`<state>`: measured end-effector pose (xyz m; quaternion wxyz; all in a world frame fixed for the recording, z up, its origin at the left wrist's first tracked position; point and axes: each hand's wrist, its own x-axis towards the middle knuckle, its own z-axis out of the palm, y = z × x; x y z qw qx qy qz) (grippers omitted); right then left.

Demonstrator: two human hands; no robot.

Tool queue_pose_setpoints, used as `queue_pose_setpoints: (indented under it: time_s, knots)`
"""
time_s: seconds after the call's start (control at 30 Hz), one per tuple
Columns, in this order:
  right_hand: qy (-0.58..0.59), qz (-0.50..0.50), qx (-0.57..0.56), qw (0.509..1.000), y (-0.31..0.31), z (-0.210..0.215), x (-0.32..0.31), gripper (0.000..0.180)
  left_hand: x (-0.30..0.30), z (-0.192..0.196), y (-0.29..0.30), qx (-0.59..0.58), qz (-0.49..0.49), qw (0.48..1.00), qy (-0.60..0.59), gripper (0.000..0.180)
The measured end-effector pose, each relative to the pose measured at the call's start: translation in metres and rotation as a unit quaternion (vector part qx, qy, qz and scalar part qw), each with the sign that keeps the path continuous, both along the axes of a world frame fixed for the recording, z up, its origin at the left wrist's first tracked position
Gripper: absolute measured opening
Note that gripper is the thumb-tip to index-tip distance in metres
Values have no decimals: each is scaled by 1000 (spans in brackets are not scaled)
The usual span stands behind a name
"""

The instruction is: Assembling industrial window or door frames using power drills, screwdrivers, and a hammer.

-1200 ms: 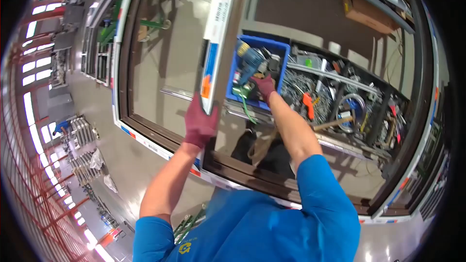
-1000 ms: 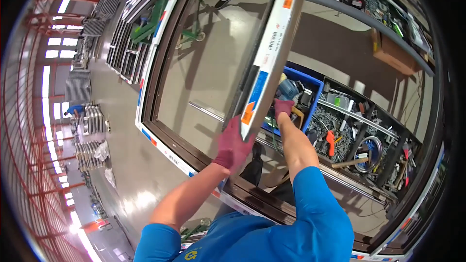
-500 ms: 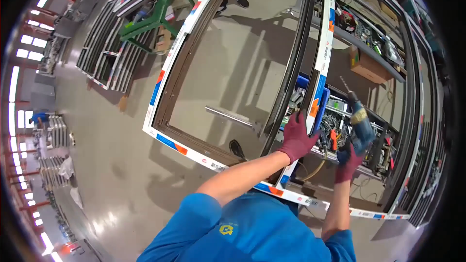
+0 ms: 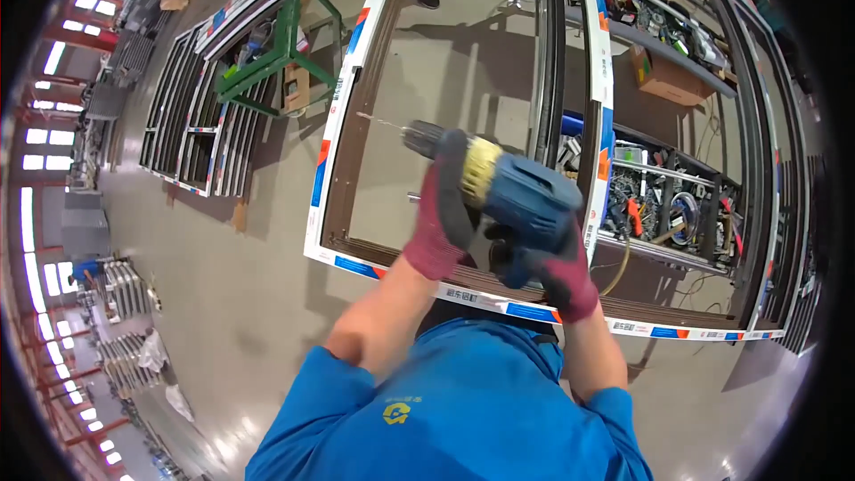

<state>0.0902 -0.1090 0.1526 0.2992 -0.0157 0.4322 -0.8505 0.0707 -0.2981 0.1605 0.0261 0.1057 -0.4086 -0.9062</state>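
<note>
Head view: a cordless drill (image 4: 530, 198), blue with a yellow-wrapped front section, is held up in both gloved hands, above the near bar of a large brown frame (image 4: 472, 297). The right hand (image 4: 557, 274) has its grip closed on the drill's handle, at the near right of the tool. The left hand (image 4: 443, 214) has its grip on the front of the body, against the yellow section just behind the dark chuck (image 4: 422, 137); how far its fingers wrap around is hard to tell. The thin bit (image 4: 383, 121) points left, its tip seen over the frame's left bar; whether it touches cannot be told.

White, blue and orange tape covers much of the frame. To the right of its middle bar (image 4: 598, 80), a black tray (image 4: 715, 205) holds loose screws (image 4: 631, 185) and an orange-handled tool (image 4: 635, 216). A blue bin (image 4: 573, 123) shows partly, hidden by that bar. Farther right stands a cardboard box (image 4: 668, 78). At the far left, a green stand (image 4: 287, 40) is beside stacked frames (image 4: 189, 134) on the floor (image 4: 223, 276); at the far side, another person's shoe (image 4: 427, 0) shows.
</note>
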Motion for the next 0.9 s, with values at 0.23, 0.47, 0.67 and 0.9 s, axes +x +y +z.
queue_pose_setpoints:
  time_s: [0.23, 0.47, 0.67, 0.9]
  knots:
    - [-162, 82, -128, 975, -100, -75, -97, 65, -53, -60, -117, -149, -16, 982, -118, 51]
    - [-211, 38, -106, 971, -159, -176, -177, 58, -102, -156, -311, -774, 97, 604, -163, 72]
    - [-211, 26, -51, 976, -170, -200, -214, 55, -153, -168, -305, -637, 5, 702, -319, 37]
    - [-227, 28, -84, 970, -186, -220, -218, 56, -137, -192, -348, -602, 13, 724, -336, 37]
